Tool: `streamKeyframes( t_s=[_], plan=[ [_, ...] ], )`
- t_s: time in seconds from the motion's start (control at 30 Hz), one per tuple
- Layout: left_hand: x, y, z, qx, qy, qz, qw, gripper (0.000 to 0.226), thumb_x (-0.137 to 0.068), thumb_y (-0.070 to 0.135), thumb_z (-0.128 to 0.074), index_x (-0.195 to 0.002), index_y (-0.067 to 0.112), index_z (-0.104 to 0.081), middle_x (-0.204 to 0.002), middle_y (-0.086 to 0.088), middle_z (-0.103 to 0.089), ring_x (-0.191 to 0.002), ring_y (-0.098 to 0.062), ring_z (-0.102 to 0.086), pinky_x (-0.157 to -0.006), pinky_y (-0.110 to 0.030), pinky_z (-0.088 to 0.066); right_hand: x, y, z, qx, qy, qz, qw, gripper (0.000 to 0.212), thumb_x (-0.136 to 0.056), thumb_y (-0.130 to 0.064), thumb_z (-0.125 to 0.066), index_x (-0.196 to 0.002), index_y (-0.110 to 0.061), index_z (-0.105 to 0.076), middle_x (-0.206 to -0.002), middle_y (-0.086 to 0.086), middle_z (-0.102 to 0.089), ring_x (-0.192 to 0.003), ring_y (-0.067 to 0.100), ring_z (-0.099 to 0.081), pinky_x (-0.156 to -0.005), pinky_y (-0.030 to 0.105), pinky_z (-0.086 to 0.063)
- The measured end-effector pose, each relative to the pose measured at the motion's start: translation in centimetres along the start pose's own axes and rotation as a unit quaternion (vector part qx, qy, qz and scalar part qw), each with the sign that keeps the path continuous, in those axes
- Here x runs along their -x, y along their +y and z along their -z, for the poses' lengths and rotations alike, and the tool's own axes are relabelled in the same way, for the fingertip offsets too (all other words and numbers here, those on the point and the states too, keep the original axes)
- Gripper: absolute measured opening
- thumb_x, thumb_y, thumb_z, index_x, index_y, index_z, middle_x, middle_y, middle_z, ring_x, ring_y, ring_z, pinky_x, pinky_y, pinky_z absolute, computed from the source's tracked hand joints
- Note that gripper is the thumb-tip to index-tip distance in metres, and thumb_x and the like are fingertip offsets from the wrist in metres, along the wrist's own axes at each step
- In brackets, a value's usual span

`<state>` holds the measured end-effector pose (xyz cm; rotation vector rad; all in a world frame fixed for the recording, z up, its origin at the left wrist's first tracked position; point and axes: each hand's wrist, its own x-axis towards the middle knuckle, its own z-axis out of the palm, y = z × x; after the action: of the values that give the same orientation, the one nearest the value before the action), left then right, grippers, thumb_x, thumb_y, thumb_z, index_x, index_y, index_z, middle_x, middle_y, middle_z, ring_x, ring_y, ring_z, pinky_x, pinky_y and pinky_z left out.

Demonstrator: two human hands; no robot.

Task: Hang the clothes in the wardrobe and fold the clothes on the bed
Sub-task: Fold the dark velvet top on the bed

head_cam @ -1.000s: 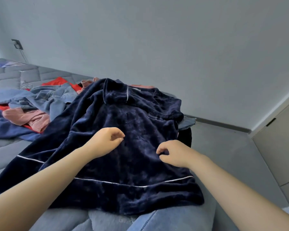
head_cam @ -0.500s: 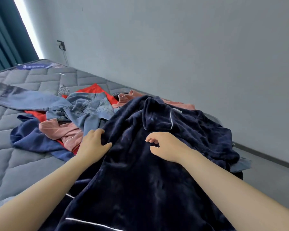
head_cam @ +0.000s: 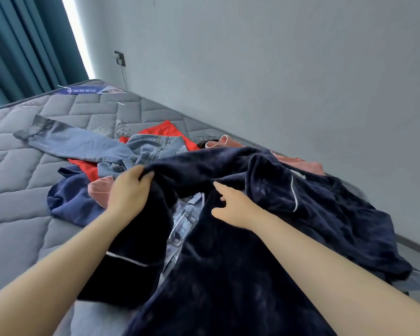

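Head view: our left hand [head_cam: 127, 190] clutches a fold of the navy velvet top [head_cam: 252, 275]; our right hand [head_cam: 230, 204] rests on it, fingers spread. It drapes the clothes pile [head_cam: 83, 146] at the right edge of the bed [head_cam: 22, 190]. Soft, floppy, weighty: we judge its shoulders the best hold.

Just left of the left hand's [head_cam: 127, 192] grip, a pink garment [head_cam: 98, 188] is half hidden under that hand. Below the grip the navy velvet garment [head_cam: 228, 275] covers part of the denim jacket [head_cam: 87, 146] and runs off the bottom edge. Whether the right hand [head_cam: 230, 206] pinches cloth cannot be told.
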<state>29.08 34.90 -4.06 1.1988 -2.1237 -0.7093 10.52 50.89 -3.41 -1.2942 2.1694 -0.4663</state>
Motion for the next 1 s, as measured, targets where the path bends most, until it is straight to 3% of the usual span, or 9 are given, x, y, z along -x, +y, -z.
streamKeyframes(
  t_s=[0.17,0.4,0.5,0.6,0.67,0.77,0.8,0.87,1.0],
  plan=[
    [-4.3,0.6,2.4,-0.056,-0.009,0.017,0.998,0.024,-0.094,0.026,-0.054,-0.093,0.004,-0.064,-0.095,-0.021,-0.065,-0.096,-0.038,-0.058,-0.080,-0.039,-0.040,-1.6,-0.1,-0.9,-0.008,-0.061,-0.045,0.997,0.073,-0.089,-0.024,-0.056,-0.152,-0.011,-0.023,-0.154,0.005,-0.034,-0.137,0.021,-0.038,-0.110,0.035,-0.036],
    [-3.8,3.7,2.6,0.020,-0.056,-0.020,0.998,0.030,-0.089,0.027,-0.061,-0.067,0.011,-0.049,-0.063,0.000,-0.051,-0.071,-0.023,-0.050,-0.063,-0.032,-0.027,-1.0,-0.5,-0.1,-0.062,0.025,-0.030,0.997,0.062,-0.091,-0.017,-0.054,-0.149,-0.017,-0.033,-0.149,0.005,-0.041,-0.130,0.019,-0.046,-0.105,0.028,-0.039],
    [-4.2,6.6,3.2,0.055,-0.072,-0.036,0.995,0.027,-0.091,0.030,-0.059,-0.077,0.007,-0.062,-0.076,-0.011,-0.064,-0.080,-0.028,-0.057,-0.072,-0.037,-0.040,0.8,-0.2,2.3,-0.108,0.077,-0.019,0.991,0.053,-0.091,-0.016,-0.055,-0.142,-0.023,-0.044,-0.133,-0.002,-0.054,-0.111,0.013,-0.057,-0.087,0.023,-0.048],
    [-4.9,10.8,3.3,0.134,-0.109,-0.021,0.985,0.032,-0.092,0.035,-0.056,-0.092,0.005,-0.067,-0.095,-0.018,-0.069,-0.088,-0.028,-0.063,-0.087,-0.041,-0.047,3.7,1.0,5.2,-0.194,0.134,-0.028,0.971,0.040,-0.091,-0.012,-0.056,-0.130,-0.022,-0.054,-0.115,-0.005,-0.063,-0.100,0.012,-0.065,-0.089,0.033,-0.055],
    [-5.0,14.0,2.6,0.261,-0.194,0.021,0.945,0.031,-0.093,0.034,-0.056,-0.091,0.004,-0.062,-0.092,-0.021,-0.066,-0.081,-0.028,-0.060,-0.082,-0.039,-0.049,6.0,2.5,6.9,-0.264,0.170,-0.048,0.948,0.029,-0.093,-0.010,-0.055,-0.120,-0.019,-0.060,-0.104,-0.002,-0.068,-0.088,0.012,-0.070,-0.081,0.030,-0.058],
    [-4.2,18.3,0.3,0.459,-0.419,0.113,0.775,0.023,-0.099,0.032,-0.047,-0.101,0.011,-0.056,-0.093,-0.013,-0.063,-0.078,-0.023,-0.063,-0.071,-0.029,-0.052,9.3,5.6,8.9,-0.319,0.216,-0.111,0.916,0.021,-0.097,-0.015,-0.050,-0.113,-0.017,-0.064,-0.101,0.004,-0.071,-0.086,0.017,-0.071,-0.077,0.028,-0.059],
    [-3.8,19.1,-1.0,0.456,-0.448,0.129,0.758,0.026,-0.100,0.031,-0.045,-0.109,0.009,-0.056,-0.104,-0.015,-0.063,-0.086,-0.027,-0.066,-0.075,-0.031,-0.055,10.3,6.9,9.3,-0.330,0.232,-0.139,0.905,0.022,-0.099,-0.020,-0.048,-0.114,-0.015,-0.064,-0.102,0.006,-0.070,-0.088,0.019,-0.071,-0.080,0.031,-0.059],
    [-2.6,19.8,-3.9,0.382,-0.423,0.127,0.812,0.027,-0.100,0.025,-0.048,-0.118,0.006,-0.054,-0.117,-0.018,-0.060,-0.093,-0.028,-0.064,-0.076,-0.035,-0.057,12.1,9.2,9.6,-0.341,0.252,-0.195,0.884,0.031,-0.100,-0.033,-0.045,-0.119,-0.013,-0.060,-0.108,0.007,-0.067,-0.095,0.022,-0.067,-0.090,0.040,-0.055],
    [-0.3,18.0,-8.4,0.228,-0.343,0.055,0.910,0.012,-0.097,0.013,-0.051,-0.098,0.010,-0.063,-0.098,-0.011,-0.067,-0.079,-0.018,-0.059,-0.071,-0.027,-0.053,14.6,12.0,8.3,-0.247,0.219,-0.251,0.910,0.055,-0.094,-0.053,-0.046,-0.134,-0.016,-0.048,-0.125,0.003,-0.058,-0.113,0.023,-0.058,-0.102,0.045,-0.046]
  ],
)
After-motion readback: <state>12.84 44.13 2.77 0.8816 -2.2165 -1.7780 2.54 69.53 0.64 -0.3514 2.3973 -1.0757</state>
